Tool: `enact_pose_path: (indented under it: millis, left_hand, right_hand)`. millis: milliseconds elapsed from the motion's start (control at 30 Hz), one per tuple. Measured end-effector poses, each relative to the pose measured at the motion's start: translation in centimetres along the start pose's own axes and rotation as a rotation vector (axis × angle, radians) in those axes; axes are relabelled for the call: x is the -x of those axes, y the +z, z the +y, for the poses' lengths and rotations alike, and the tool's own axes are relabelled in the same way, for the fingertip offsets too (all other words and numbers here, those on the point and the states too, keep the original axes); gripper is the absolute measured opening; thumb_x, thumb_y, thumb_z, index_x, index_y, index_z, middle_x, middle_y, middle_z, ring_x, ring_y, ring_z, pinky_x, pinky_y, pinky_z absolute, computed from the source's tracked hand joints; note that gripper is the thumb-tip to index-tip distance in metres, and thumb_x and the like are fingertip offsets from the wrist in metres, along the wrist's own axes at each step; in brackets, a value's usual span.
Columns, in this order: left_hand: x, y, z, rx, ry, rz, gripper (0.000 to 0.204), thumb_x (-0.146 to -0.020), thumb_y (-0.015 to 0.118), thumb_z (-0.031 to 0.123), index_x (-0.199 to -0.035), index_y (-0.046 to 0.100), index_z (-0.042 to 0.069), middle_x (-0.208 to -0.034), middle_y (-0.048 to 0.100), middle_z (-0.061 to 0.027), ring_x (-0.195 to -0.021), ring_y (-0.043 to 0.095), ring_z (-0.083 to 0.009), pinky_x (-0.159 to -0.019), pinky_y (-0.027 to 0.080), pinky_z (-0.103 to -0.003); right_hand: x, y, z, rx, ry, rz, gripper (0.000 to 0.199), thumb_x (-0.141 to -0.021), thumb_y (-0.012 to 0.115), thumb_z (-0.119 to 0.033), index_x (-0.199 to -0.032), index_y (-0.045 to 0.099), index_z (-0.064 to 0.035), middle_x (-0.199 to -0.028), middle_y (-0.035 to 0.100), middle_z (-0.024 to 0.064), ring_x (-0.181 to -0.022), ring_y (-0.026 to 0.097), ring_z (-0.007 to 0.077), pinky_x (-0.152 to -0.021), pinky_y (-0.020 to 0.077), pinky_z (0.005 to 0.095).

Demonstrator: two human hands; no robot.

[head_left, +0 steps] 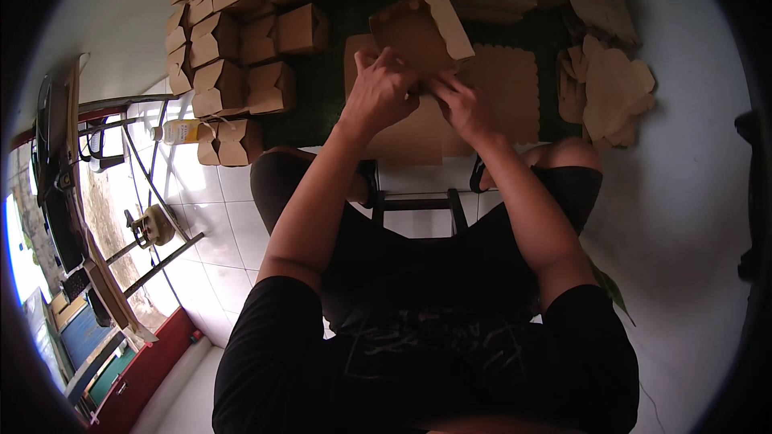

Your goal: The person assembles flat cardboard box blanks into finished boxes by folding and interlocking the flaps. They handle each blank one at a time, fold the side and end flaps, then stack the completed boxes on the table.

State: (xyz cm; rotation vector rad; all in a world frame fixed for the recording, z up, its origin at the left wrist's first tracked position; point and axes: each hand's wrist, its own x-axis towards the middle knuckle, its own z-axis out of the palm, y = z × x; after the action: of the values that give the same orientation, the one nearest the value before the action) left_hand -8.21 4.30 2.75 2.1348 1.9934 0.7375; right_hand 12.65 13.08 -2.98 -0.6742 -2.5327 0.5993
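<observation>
Over the middle of the dark green mat [322, 96], the left hand [378, 92] and right hand [465, 108] are close together, both gripping a half-folded brown cardboard box [418, 32]. Finished boxes [233, 56] are stacked along the mat's left edge, flat blanks [611, 96] at its right edge.

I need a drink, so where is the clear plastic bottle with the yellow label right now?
In the head view, the clear plastic bottle with the yellow label lies on the person's left, on the white tiled floor beside the nearest folded brown cardboard box.
</observation>
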Motion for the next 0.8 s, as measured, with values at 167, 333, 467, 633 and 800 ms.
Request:
enact_pose_path:
  millis: [167,333,467,633,800]
  left_hand:
    - [0.3,0.2,-0.3,-0.001,-0.014,-0.02,0.019,-0.072,0.088,0.018,-0.089,0.081,0.014,-0.103,0.079,-0.008,-0.122,0.066,-0.0252,-0.107,0.037,-0.051]
    - [0.2,0.1,-0.2,0.001,-0.045,-0.058,0.019,-0.073,0.088,0.019,-0.09,0.082,0.014,-0.105,0.079,-0.008,-0.123,0.066,-0.0258,-0.107,0.037,-0.051]
    - [0.1,-0.4,-0.1,0.015,-0.058,-0.117,0.017,-0.075,0.089,0.017,-0.09,0.082,0.014,-0.105,0.079,-0.0073,-0.123,0.067,-0.0253,-0.109,0.037,-0.051]
    - [0.3,-1.2,-0.2,0.033,-0.048,-0.156,0.017,-0.08,0.091,0.019,-0.093,0.084,0.013,-0.11,0.077,-0.0091,-0.122,0.068,-0.0248,-0.112,0.037,-0.049]
    - [0.3,-1.7,-0.4,0.024,-0.04,-0.16,0.02,-0.078,0.092,0.019,-0.096,0.085,0.013,-0.11,0.077,-0.0101,-0.121,0.069,-0.0244,-0.111,0.037,-0.048]
  right_hand:
    - [0.1,0.2,0.1,-0.016,-0.011,-0.034,0.039,-0.093,0.075,-0.006,-0.128,0.076,-0.022,-0.129,0.076,0.0027,-0.093,0.08,0.0359,-0.077,0.0685,0.0464]
    - [0.2,0.6,0.3,0.087,0.014,0.009,0.035,-0.095,0.076,-0.007,-0.126,0.077,-0.0215,-0.127,0.078,0.0019,-0.092,0.08,0.0351,-0.076,0.0686,0.0451]
    - [0.4,0.7,0.0,0.01,0.001,0.068,0.038,-0.091,0.078,-0.007,-0.126,0.078,-0.0218,-0.123,0.078,0.001,-0.091,0.08,0.034,-0.075,0.0682,0.0445]
    - [0.6,0.2,-0.4,0.019,-0.049,0.036,0.041,-0.087,0.078,-0.004,-0.124,0.08,-0.0233,-0.114,0.078,-0.0012,-0.089,0.08,0.0301,-0.073,0.0679,0.0423]
    - [0.4,0.0,-0.9,-0.009,-0.061,0.073,0.044,-0.087,0.077,-0.002,-0.123,0.082,-0.0266,-0.111,0.078,-0.0025,-0.088,0.08,0.0278,-0.073,0.0679,0.041]
